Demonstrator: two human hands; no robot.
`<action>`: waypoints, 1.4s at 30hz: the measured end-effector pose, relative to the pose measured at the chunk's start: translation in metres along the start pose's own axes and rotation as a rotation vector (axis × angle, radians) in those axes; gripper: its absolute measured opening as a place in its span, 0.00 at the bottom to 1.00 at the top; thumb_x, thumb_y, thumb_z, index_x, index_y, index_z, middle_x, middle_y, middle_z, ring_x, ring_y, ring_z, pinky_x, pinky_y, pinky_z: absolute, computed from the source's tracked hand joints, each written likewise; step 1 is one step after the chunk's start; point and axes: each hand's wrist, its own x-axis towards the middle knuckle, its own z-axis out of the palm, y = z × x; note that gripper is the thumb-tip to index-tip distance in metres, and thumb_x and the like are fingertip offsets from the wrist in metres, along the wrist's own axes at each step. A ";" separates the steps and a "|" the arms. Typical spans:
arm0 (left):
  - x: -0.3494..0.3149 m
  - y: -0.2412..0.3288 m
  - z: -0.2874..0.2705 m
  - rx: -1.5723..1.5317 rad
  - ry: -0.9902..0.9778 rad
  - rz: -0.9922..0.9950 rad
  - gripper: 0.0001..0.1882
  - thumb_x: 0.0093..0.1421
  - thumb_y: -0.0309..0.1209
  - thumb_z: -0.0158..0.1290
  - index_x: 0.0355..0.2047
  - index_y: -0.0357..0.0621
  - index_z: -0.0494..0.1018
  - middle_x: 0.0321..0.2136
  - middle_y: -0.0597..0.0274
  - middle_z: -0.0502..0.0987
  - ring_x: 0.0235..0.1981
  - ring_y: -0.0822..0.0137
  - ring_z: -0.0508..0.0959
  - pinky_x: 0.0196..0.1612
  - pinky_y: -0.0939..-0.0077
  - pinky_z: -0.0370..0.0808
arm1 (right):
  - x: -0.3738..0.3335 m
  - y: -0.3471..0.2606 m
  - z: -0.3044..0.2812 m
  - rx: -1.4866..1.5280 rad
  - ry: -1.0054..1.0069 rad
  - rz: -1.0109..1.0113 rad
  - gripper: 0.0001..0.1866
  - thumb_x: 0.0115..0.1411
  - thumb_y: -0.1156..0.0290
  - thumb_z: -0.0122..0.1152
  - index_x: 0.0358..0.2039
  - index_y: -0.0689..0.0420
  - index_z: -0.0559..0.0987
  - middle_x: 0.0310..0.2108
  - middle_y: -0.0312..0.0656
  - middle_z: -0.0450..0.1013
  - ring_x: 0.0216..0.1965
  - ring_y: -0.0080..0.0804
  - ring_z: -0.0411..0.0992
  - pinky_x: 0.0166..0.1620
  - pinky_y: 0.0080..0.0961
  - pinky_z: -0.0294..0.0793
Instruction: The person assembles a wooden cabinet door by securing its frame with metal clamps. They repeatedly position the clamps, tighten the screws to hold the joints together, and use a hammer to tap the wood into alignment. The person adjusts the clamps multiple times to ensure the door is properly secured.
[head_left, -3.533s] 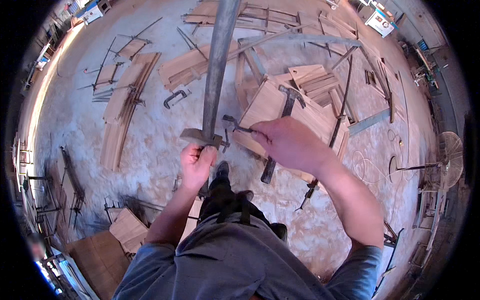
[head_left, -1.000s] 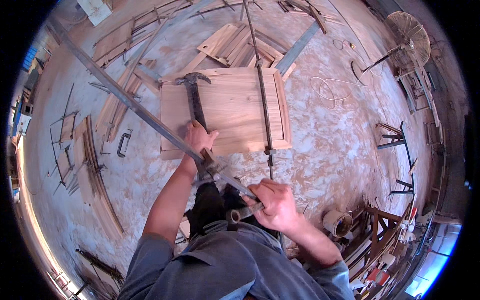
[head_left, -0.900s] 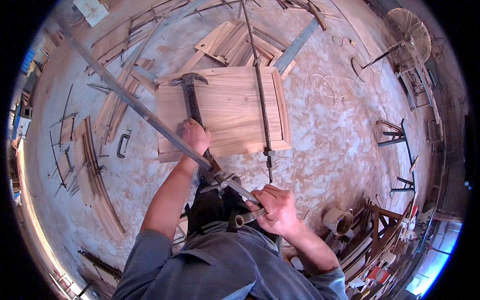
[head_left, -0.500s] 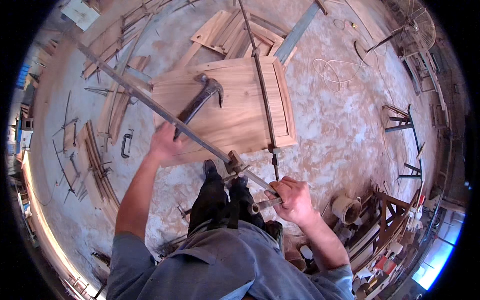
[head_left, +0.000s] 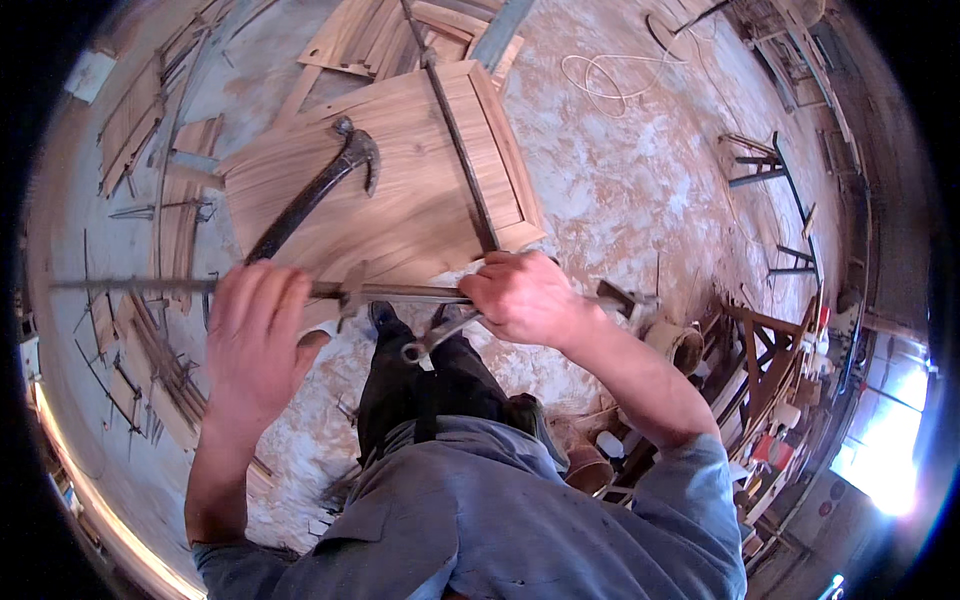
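Note:
My right hand [head_left: 525,297] is closed round a long metal bar clamp [head_left: 400,292], held nearly level in front of my legs. A short metal piece with a ring-like end [head_left: 430,340] juts out below that hand. My left hand [head_left: 258,335] is at the bar's left part, fingers stretched and thumb apart; whether it touches the bar I cannot tell. Just beyond its fingertips is the handle of a claw hammer [head_left: 310,200], which lies on a wooden panel [head_left: 420,130]. Another bar clamp [head_left: 455,130] lies across the panel, its near end hidden behind my right hand.
More wooden pieces [head_left: 360,40] lie beyond the panel. Clamps and wood strips [head_left: 150,350] are on the floor at left. A black metal stand [head_left: 785,200], a bucket [head_left: 675,345] and a pile of timber [head_left: 760,365] stand at right. A pale cord [head_left: 610,85] lies coiled on the floor.
The bar clamp has swung from a slant to nearly level. My left hand has come nearer and spread its fingers, away from the hammer handle. My right hand has moved up and left.

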 end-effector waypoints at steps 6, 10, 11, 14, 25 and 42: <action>-0.014 -0.005 0.048 -0.204 -0.227 -0.049 0.26 0.45 0.31 0.63 0.46 0.44 0.73 0.35 0.57 0.71 0.37 0.53 0.75 0.38 0.60 0.74 | 0.024 0.008 0.023 0.018 -0.006 -0.167 0.08 0.44 0.67 0.59 0.20 0.54 0.71 0.19 0.39 0.71 0.29 0.36 0.74 0.27 0.34 0.75; -0.034 0.006 0.077 -0.304 -0.309 -0.213 0.23 0.47 0.31 0.63 0.45 0.46 0.74 0.32 0.58 0.72 0.37 0.53 0.76 0.36 0.59 0.74 | 0.026 0.019 0.045 0.142 -0.077 -0.192 0.07 0.44 0.67 0.59 0.19 0.55 0.72 0.18 0.39 0.71 0.28 0.38 0.74 0.27 0.36 0.75; -0.040 0.007 0.083 -0.292 -0.275 -0.213 0.22 0.49 0.31 0.63 0.45 0.46 0.74 0.34 0.57 0.73 0.38 0.52 0.76 0.38 0.59 0.75 | 0.027 0.022 0.049 0.151 -0.123 -0.197 0.06 0.44 0.68 0.59 0.19 0.55 0.72 0.18 0.39 0.71 0.28 0.40 0.75 0.27 0.36 0.75; -0.054 0.000 0.093 -0.321 -0.219 -0.252 0.22 0.49 0.31 0.63 0.45 0.45 0.74 0.36 0.56 0.75 0.39 0.51 0.77 0.40 0.60 0.75 | 0.030 0.033 0.056 0.122 -0.111 -0.234 0.06 0.44 0.68 0.59 0.19 0.54 0.72 0.19 0.40 0.72 0.28 0.41 0.75 0.27 0.36 0.75; -0.143 -0.067 0.094 -0.396 -0.252 -0.540 0.22 0.48 0.26 0.61 0.45 0.41 0.73 0.38 0.51 0.77 0.39 0.48 0.78 0.43 0.60 0.75 | 0.035 0.070 0.078 0.061 -0.287 -0.103 0.07 0.45 0.65 0.61 0.22 0.53 0.75 0.25 0.38 0.73 0.34 0.41 0.76 0.31 0.40 0.76; -0.158 -0.094 0.095 -0.398 -0.279 -0.551 0.18 0.52 0.33 0.62 0.42 0.42 0.74 0.38 0.52 0.78 0.41 0.49 0.78 0.44 0.60 0.75 | 0.051 0.046 0.084 -0.074 -0.165 -0.173 0.12 0.45 0.64 0.62 0.32 0.50 0.81 0.34 0.37 0.75 0.43 0.36 0.75 0.38 0.32 0.78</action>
